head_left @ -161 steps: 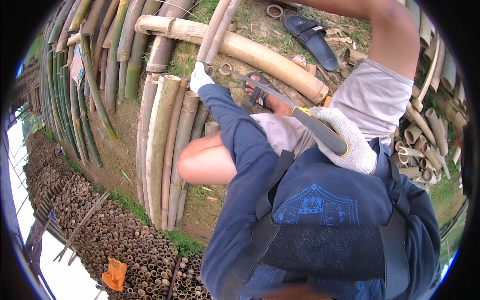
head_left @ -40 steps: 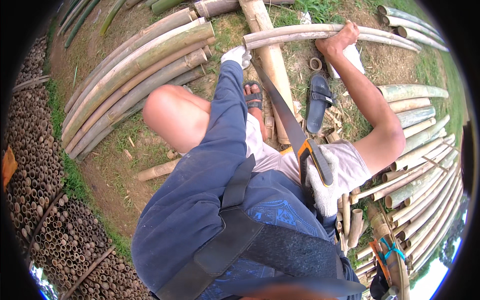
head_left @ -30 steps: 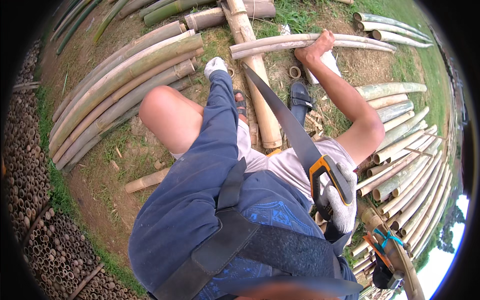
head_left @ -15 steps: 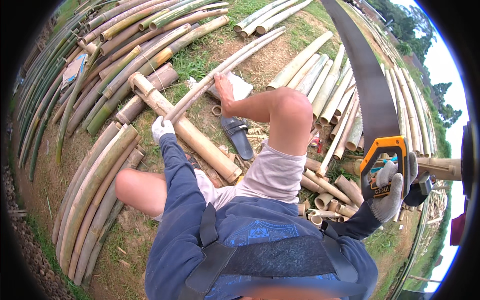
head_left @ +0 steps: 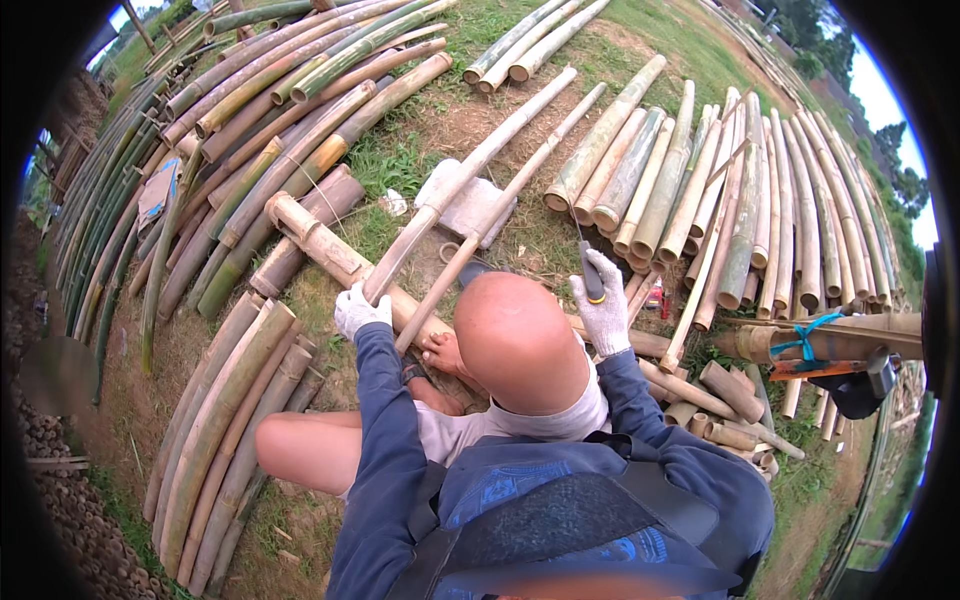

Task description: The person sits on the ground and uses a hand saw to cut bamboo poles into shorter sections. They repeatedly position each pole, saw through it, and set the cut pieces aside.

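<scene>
My gloved left hand [head_left: 360,308] is closed around the near end of a long, pale bamboo pole [head_left: 445,200]. That pole crosses a thick bamboo log [head_left: 325,250] lying on the ground. A thinner pole [head_left: 505,205] also rests across the log, to the right of the held one. In my gloved right hand [head_left: 603,310] is the grey handle of a handsaw [head_left: 590,272], with its thin blade seen almost edge-on and pointing away from me. My bare foot [head_left: 445,352] is against the log, below my raised knee.
Bamboo poles lie stacked at the upper left [head_left: 270,90], lower left [head_left: 225,420] and right [head_left: 740,210]. Short offcuts [head_left: 730,390] pile up at right. A white block [head_left: 465,200] lies under the poles. A blue ribbon [head_left: 805,335] is tied round bamboo at far right.
My right hand has come down and left with the saw, turning it edge-on. My foot has moved from the poles to the log. The two poles, earlier side by side, now lie apart.
</scene>
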{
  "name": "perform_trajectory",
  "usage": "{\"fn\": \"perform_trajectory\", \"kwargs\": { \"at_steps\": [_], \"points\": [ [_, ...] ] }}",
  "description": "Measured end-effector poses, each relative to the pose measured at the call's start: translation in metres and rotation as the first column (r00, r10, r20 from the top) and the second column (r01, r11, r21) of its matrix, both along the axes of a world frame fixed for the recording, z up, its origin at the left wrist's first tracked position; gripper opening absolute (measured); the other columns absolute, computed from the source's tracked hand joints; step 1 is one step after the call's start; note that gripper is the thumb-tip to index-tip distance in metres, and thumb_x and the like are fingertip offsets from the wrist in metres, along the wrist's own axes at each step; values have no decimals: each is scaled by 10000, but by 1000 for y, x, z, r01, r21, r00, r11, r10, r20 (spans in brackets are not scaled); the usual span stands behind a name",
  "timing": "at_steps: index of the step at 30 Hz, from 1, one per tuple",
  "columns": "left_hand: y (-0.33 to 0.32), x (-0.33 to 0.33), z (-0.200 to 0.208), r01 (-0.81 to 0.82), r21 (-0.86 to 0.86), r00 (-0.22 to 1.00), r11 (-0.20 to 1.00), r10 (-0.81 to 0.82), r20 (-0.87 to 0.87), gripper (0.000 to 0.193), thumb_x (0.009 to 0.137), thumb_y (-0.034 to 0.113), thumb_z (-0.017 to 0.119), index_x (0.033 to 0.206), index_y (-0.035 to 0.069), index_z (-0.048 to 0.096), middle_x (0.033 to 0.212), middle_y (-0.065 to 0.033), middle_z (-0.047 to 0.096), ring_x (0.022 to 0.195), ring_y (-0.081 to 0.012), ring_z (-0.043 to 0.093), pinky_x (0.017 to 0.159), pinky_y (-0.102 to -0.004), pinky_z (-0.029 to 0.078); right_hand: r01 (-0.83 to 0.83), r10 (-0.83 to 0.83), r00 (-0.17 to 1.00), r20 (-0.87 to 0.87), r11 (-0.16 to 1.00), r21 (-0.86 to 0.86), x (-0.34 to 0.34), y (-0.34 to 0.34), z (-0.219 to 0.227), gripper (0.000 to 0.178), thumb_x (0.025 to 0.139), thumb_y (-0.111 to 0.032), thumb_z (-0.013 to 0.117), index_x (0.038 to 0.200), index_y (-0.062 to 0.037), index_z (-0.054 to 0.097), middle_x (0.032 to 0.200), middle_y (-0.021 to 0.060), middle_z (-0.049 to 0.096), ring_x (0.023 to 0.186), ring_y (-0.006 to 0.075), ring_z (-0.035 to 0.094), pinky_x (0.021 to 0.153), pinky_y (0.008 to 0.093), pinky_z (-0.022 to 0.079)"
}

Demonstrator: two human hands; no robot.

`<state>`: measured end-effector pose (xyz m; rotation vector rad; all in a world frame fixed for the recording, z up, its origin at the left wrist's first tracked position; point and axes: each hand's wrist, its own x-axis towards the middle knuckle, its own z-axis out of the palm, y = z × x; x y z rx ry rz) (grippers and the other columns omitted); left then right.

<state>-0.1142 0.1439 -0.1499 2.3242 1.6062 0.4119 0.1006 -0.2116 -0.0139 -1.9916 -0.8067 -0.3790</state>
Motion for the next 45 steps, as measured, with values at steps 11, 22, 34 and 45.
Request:
{"fn": "perform_trajectory", "kwargs": {
  "at_steps": [11,22,34,45],
  "points": [
    [43,1,10,288,-272,854,918,-375,-361,694,778,467,810,1331,111,591,1178,-187,739,1113,-363,720,962,-484,564,-577,263,816,-515,424,-698,2,-3,-147,765,853,-493,745,1508,-161,531,1204,336,653,1142,466,669,996,501,536],
    [37,-114,219,515,-195,742,835,-548,-386,542,773,466,786,1116,76,633,1064,-232,737,1040,-421,714,916,-510,561,-280,494,-163,-854,807,520,95,194,-133,817,1067,-528,583,1649,-50,267,1603,208,425,1351,345,572,1070,446,498],
    [-51,-416,243,-28,359,720,933,268,-640,649,695,252,915,1263,155,615,1197,-68,650,1169,-289,633,1009,-456,504,14,772,-194,-605,619,785,157,337,-125,957,1013,-624,578,1623,52,283,1651,283,362,1502,441,395,1248,588,333],
    [-20,-337,4,-54,-533,-799,844,283,530,1042,854,925,502,1493,106,426,1398,-206,535,1235,-389,566,1029,-574,512,-82,725,-297,-621,628,774,1,317,-105,817,1043,-612,538,1452,90,455,1500,263,512,1449,377,473,1239,553,370]
  ]
}}
